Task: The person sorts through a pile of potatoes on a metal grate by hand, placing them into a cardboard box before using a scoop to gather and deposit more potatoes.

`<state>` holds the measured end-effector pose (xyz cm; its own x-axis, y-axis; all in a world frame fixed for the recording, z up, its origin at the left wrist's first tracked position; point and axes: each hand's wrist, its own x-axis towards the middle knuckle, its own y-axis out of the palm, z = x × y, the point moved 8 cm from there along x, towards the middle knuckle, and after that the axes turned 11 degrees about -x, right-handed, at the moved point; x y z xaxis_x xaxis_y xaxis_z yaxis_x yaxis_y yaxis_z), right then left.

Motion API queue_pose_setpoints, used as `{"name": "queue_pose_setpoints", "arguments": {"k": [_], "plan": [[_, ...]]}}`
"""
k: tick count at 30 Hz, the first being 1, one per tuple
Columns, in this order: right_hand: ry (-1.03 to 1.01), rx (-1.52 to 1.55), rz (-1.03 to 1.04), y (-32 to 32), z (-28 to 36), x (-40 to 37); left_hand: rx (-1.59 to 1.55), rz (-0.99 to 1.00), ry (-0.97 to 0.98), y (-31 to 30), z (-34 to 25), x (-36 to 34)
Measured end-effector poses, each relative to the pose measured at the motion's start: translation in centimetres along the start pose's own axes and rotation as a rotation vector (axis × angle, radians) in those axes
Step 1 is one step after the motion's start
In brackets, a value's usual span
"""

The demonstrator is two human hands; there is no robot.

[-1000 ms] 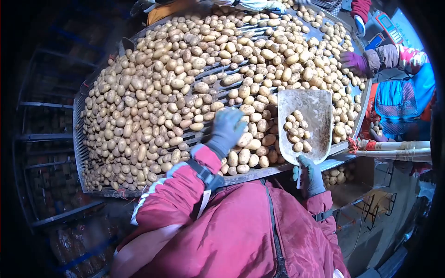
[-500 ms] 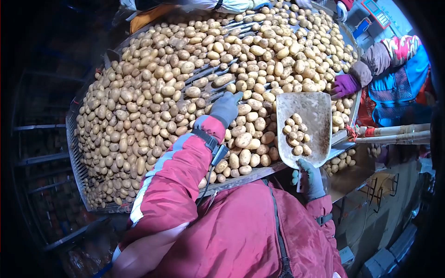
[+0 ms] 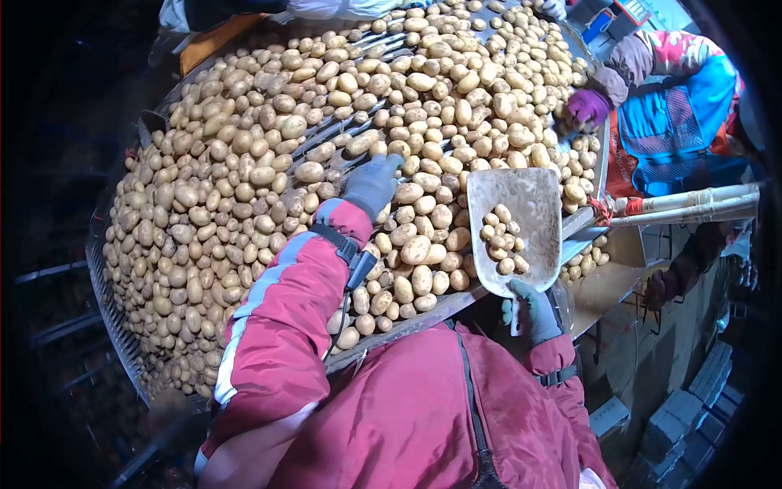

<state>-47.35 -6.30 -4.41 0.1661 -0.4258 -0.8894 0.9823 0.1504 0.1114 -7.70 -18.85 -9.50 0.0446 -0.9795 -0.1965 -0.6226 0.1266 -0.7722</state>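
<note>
My left hand, in a grey glove, reaches onto a large heap of potatoes. Its fingertips touch potatoes beside some bare metal bars. Most of its fingers are hidden from above, so whether they grip a potato does not show. In a grey-green glove, my right hand is closed around the handle of a wide, pale, dirt-stained scoop. Several small potatoes lie in the scoop, which is held over the heap's front edge.
A co-worker's purple-gloved hand is at the heap's right edge. Another person's pale sleeve shows at the top. Wrapped poles stick out to the right. Below them is a wooden board; grey blocks stand lower right.
The whole view has shifted, moving the heap and scoop left in the picture. My left hand stays among the potatoes and my right keeps the scoop. The co-worker's purple glove is turned differently.
</note>
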Motion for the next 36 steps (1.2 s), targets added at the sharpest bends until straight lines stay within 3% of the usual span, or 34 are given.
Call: {"name": "queue_pose_setpoints", "arguments": {"k": [2, 4, 5, 7, 8, 11, 12, 14, 16, 18, 20, 23, 24, 27, 30, 32, 34, 35, 36], "plan": [[0.006, 0.006, -0.02, -0.2, -0.1, 0.0, -0.166, -0.086, -0.101, -3.2, -1.3, -1.1], [0.015, 0.011, -0.017, -0.4, -0.5, 0.6, -0.162, -0.266, 0.126, -1.0, 2.3, -1.2], [-0.005, 0.022, -0.042, -0.4, -0.5, 0.8, -0.169, -0.262, 0.139, -2.1, 1.6, -1.8], [-0.009, 0.045, 0.001, -0.4, -0.8, 1.7, -0.882, -0.2, -0.144, -4.3, 1.0, -4.0], [-0.013, 0.049, 0.009, -0.7, -1.0, 2.5, -0.873, -0.243, -0.095, -5.1, -0.1, -4.8], [-0.057, 0.028, 0.083, -1.1, -1.7, 3.9, -1.406, -0.122, -0.226, -5.0, -3.2, -6.8], [-0.085, 0.024, 0.092, -1.0, -1.7, 3.9, -1.233, -0.137, -0.232, -4.9, -3.9, -7.4], [-0.16, 0.037, 0.066, -0.3, -1.0, 2.7, -1.216, -0.151, -0.138, -5.0, -6.8, -7.8], [-0.144, 0.077, 0.096, -0.1, -1.3, 1.7, -1.078, -0.091, 0.028, -4.2, -9.8, -7.3], [-0.169, 0.133, 0.159, -0.6, -2.1, 1.0, -1.05, 0.017, 0.064, -3.3, -14.7, -7.1], [-0.238, -0.057, 0.135, -1.5, -2.5, 0.4, -0.991, 0.091, 0.133, -1.8, -18.8, -6.5], [-0.135, 0.022, 0.203, -2.7, -8.2, 4.0, -0.933, 0.27, 0.021, 0.1, -27.3, -7.1], [-0.36, 0.066, 0.107, -2.4, -2.4, -4.1, -0.923, 0.307, 0.038, 1.5, -29.1, -6.8], [-0.143, 0.087, 0.146, -4.3, -7.2, -1.8, -0.935, 0.48, 0.246, 5.9, -34.7, -6.5], [-0.287, -0.065, -0.021, -5.8, -6.6, -1.2, -0.842, 0.661, 0.258, 10.2, -42.2, -8.7], [-0.381, 0.331, -0.038, -6.2, -9.1, 0.5, -0.837, 0.826, 0.26, 12.4, -47.0, -11.2], [-0.842, 0.414, -0.048, -7.9, -7.1, -1.8, -0.522, 0.797, 0.494, 13.2, -51.8, -13.5], [-0.84, 0.426, -0.06, -8.7, -7.4, -2.4, -0.558, 0.806, 0.648, 13.8, -53.1, -14.4], [-0.608, 0.42, 0.068, -8.3, -8.1, -3.2, -0.475, 0.67, 1.039, 13.8, -54.4, -15.6]]}}
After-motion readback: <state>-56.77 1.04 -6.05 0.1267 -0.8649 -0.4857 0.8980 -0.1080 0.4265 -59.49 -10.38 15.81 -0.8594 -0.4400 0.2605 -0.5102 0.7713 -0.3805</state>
